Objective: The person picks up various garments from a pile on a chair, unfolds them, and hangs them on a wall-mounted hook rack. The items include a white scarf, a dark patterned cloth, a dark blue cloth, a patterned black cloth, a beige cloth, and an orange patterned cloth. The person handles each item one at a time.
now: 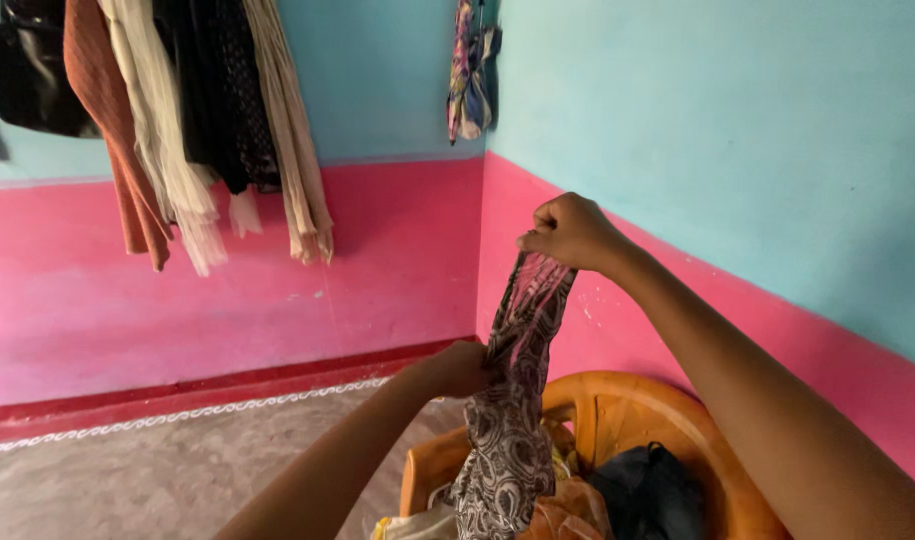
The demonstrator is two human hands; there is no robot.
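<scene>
Patterned grey-and-pink cloth [512, 400] hangs stretched at centre frame: the right hand [569, 232] is clenched around its top end, and the left hand [459, 368] grips it partway down. It looks mid-lift out of the pile on the orange chair [617, 410] at lower right; freeing the tail seems to need more height. Open floor [177, 470] lies lower left; the pink wall [537, 200] crowds the right.

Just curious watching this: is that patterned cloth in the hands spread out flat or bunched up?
Bunched up. The patterned cloth hangs as a narrow gathered strip from the right hand, while the left hand grips it lower down above the chair.
</scene>
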